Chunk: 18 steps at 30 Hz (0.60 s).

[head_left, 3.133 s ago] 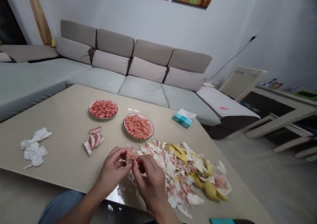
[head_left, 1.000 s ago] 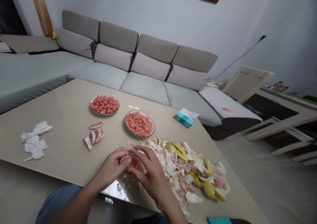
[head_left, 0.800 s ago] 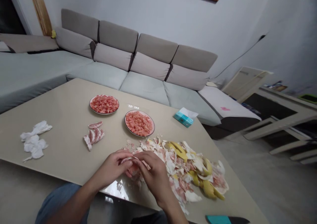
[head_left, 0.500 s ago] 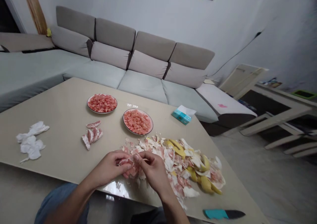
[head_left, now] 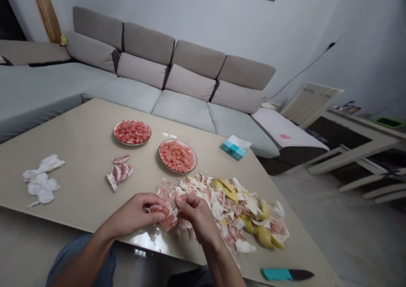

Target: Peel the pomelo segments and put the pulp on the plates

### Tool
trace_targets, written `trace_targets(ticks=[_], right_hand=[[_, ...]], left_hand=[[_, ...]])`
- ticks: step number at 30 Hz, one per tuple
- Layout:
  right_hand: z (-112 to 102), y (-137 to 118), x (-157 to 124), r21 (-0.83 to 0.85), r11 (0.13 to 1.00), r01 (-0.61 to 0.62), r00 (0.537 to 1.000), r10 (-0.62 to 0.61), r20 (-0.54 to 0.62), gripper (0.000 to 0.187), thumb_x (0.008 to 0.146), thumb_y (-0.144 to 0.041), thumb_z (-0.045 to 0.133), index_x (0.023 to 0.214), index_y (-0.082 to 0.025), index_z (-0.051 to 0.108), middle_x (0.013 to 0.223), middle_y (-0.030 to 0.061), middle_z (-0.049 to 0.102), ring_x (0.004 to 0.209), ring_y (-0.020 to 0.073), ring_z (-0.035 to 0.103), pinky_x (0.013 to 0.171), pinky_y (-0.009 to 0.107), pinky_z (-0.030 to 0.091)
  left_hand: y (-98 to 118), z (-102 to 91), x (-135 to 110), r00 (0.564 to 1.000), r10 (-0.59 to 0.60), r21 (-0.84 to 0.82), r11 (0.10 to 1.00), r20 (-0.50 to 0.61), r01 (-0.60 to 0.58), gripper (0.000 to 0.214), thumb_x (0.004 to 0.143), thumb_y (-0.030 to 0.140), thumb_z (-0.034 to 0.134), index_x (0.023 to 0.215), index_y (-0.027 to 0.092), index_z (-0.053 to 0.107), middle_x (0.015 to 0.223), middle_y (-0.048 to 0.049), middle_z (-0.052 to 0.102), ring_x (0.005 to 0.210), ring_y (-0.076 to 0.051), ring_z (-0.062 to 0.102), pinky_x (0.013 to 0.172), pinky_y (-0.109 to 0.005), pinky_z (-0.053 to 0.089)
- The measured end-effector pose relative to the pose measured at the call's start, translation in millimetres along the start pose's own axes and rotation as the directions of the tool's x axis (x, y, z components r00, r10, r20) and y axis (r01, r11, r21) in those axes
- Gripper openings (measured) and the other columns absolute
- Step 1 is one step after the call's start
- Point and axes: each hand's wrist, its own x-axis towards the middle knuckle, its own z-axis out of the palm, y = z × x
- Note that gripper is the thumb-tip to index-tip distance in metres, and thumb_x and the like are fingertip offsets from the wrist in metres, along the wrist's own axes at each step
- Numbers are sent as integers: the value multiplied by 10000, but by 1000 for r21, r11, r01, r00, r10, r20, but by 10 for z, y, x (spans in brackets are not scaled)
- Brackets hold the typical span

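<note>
My left hand [head_left: 139,214] is closed around a pink pomelo segment [head_left: 158,210] near the table's front edge. Pinched in the fingertips of my right hand [head_left: 197,215] is whitish membrane [head_left: 172,204] that stretches from the segment. A heap of pomelo peel and membrane [head_left: 218,209] spreads beneath and to the right of both hands. To the left lie several unpeeled pomelo segments [head_left: 119,173]. Farther back stand two plates of pink pomelo flesh, a left plate [head_left: 132,132] and a right plate [head_left: 178,156].
Crumpled white tissues [head_left: 42,180] lie at the table's left. A blue tissue box [head_left: 235,147] stands at the far right. A teal-handled knife [head_left: 287,274] rests by the front right edge, its dark blade pointing right. A grey sofa [head_left: 180,107] runs behind the table [head_left: 79,151].
My right hand has drawn slightly away from my left, pulling the membrane away from the segment. More of the pink flesh shows in my left hand.
</note>
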Motion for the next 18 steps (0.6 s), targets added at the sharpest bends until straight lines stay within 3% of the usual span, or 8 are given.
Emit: trace_targets(ticks=[4, 8, 13, 18], right_hand=[[41, -13, -9, -44, 997, 58, 994, -62, -88, 405, 582, -514, 825, 651, -137, 696, 579, 0, 628, 528, 119, 563, 570, 253, 494], [68, -27, -23, -124, 981, 150, 975, -167, -145, 425, 620, -545, 789, 640, -136, 672, 551, -12, 594, 505, 109, 528, 518, 231, 475], [-155, -129, 27, -44, 979, 201, 932, -205, -298, 430, 643, -566, 770, 671, -170, 605, 558, -16, 596, 495, 138, 581, 545, 280, 538], [-273, -180, 57, -84, 958, 274, 927, -286, -244, 357, 681, -490, 778, 756, -162, 662, 661, -3, 616, 610, 150, 613, 637, 296, 565]], left_hand=[[-37, 32, 29, 995, -65, -128, 990, -79, 54, 294, 712, 229, 701, 994, 147, 712, 928, -66, 710, 887, -215, 635, 805, -308, 480], [-18, 71, 33, 990, -56, -201, 979, -126, 30, 299, 696, 227, 731, 977, 154, 659, 882, -49, 686, 852, -196, 640, 801, -310, 494], [-13, 53, 7, 992, -19, -216, 976, -127, -9, 276, 710, 215, 734, 962, 163, 636, 912, -48, 674, 823, -174, 642, 787, -296, 500], [-59, 40, 29, 992, 73, -113, 990, -100, -84, 219, 765, 250, 686, 964, 160, 698, 1039, -100, 677, 988, -235, 634, 884, -344, 495]])
